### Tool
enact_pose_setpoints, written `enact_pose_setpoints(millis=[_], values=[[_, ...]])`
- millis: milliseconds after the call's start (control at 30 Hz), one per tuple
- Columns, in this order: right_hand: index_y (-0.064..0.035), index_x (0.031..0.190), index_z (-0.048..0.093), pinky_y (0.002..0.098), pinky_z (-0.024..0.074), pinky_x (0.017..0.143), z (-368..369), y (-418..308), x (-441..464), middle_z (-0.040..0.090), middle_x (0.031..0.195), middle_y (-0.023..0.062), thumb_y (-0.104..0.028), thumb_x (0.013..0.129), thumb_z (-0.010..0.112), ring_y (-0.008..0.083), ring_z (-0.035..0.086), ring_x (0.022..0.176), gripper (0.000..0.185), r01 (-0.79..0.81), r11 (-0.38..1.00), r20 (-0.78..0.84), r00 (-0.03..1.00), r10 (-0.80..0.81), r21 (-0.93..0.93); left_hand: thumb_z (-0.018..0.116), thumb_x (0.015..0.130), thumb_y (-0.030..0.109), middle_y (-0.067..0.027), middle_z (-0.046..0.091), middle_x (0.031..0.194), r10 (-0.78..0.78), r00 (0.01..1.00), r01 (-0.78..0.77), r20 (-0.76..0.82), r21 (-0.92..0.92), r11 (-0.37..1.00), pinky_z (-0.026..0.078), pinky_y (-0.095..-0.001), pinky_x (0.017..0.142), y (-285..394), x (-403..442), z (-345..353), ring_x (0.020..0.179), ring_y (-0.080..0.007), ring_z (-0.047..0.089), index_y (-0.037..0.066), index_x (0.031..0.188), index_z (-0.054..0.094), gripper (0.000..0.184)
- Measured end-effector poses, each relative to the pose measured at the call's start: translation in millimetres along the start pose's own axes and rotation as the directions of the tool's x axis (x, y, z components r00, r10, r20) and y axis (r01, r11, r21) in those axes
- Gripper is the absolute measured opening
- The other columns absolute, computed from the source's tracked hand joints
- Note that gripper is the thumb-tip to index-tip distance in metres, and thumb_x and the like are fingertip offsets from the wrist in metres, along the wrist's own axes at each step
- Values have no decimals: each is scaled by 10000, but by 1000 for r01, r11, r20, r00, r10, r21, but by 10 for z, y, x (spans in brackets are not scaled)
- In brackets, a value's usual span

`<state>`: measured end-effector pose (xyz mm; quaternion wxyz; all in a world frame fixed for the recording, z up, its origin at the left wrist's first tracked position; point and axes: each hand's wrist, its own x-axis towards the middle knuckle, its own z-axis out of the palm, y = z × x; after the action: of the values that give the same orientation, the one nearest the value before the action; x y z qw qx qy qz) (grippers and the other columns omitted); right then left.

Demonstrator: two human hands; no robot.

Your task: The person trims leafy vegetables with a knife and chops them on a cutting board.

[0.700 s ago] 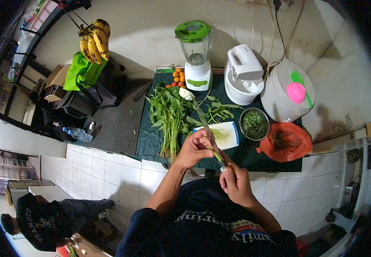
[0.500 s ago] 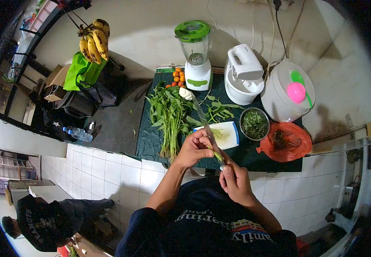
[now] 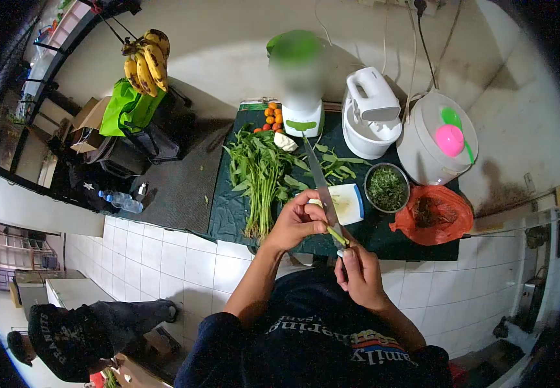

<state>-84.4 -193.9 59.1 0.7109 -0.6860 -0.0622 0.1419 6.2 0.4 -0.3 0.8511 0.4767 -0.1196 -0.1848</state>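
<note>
My right hand is closed round the handle of a long kitchen knife. Its blade slants up and to the left, away from my body, over the table. Between the thumb and fingers of my left hand is a short pale-green vegetable stem, lying against the blade near the handle. Just beyond the hands, a white cutting board with a blue edge is partly covered by them. To the left lies a big bunch of leafy greens; loose leaves rest behind the board.
A metal bowl of cut greens and a red plastic bag with scraps stand at right. At the back are a blender, a white mixer, a large white container and small tomatoes. Another person is at lower left.
The knife blade has swung slightly and now shows its flat side more plainly. The stem sits a little lower and further right along it. Both hands stay close together; the view has shifted slightly.
</note>
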Motion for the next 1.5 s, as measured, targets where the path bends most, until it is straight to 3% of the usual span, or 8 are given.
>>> enact_pose_setpoints(millis=[333, 533, 600, 667, 733, 800, 1067, 1500], values=[[-19, 899, 528, 259, 377, 420, 16, 27, -14, 525, 566, 17, -221, 1067, 418, 87, 493, 440, 284, -4, 999, 14, 1000, 4, -37, 897, 708, 194, -17, 706, 857, -9, 1000, 9, 20, -15, 1000, 485, -246, 753, -41, -31, 74, 798, -105, 662, 30, 1270, 511, 702], [-9, 985, 563, 256, 379, 426, 34, -7, -41, 515, 564, 10, -213, 1066, 410, 82, 491, 444, 268, 34, 998, -10, 999, -35, -43, 883, 731, 191, -8, 632, 884, 50, 998, -52, -23, -108, 993, 490, -259, 746, -124, -21, 67, 800, -109, 622, 46, 1142, 542, 554], [-8, 1002, 569, 255, 380, 428, 34, -5, -52, 514, 565, 8, -213, 1066, 409, 81, 490, 445, 267, 47, 998, -6, 999, -47, -44, 814, 761, -11, -30, 705, 868, 32, 999, -32, 0, -165, 986, 519, -267, 807, -152, -41, 0, 797, -114, 675, 48, 1121, 561, 444], [-58, 1507, 371, 235, 365, 418, 37, -5, -48, 501, 582, 21, -291, 1081, 354, 75, 443, 444, 486, 83, 992, 55, 995, -79, -92, 810, 763, -17, -27, 705, 860, 78, 997, -77, -1, -125, 989, 518, -264, 802, -219, -47, -51, 787, -114, 674, 49, 1094, 566, 416], [-55, 1508, 368, 234, 364, 418, 44, 30, -46, 501, 580, 21, -293, 1081, 360, 73, 442, 445, 489, 81, 993, 60, 995, -76, -82, 805, 765, -22, -25, 705, 851, 122, 993, -121, 4, -86, 989, 517, -260, 796, -198, -52, -16, 778, -113, 672, 50, 1067, 570, 389], [-52, 1508, 366, 233, 363, 418, 34, 71, -48, 501, 579, 20, -295, 1080, 365, 72, 441, 446, 492, 79, 994, 64, 995, -74, -75, 888, 720, 182, 7, 599, 872, 67, 997, -68, -25, -23, 997, 460, -237, 740, -169, -69, 44, 777, -97, 600, 68, 973, 588, 409], [-31, 1377, 510, 259, 395, 421, 18, 48, -34, 530, 569, 14, -243, 1067, 411, 90, 493, 438, 388, 30, 996, 76, 997, -24, -80, 892, 708, 163, -39, 704, 895, 4, 998, -1, 60, -52, 999, 520, -272, 759, -197, -78, -58, 808, -136, 675, 46, 1068, 606, 475], [-22, 1464, 374, 227, 341, 407, -50, 8, 25, 493, 610, 37, -333, 1083, 328, 90, 416, 430, 494, 105, 989, -109, 990, -93, 109, 817, 770, 24, -20, 684, 855, -17, 1000, 14, -22, -118, 993, 497, -259, 732, -204, 30, -100, 773, -94, 632, 62, 1120, 564, 433]])
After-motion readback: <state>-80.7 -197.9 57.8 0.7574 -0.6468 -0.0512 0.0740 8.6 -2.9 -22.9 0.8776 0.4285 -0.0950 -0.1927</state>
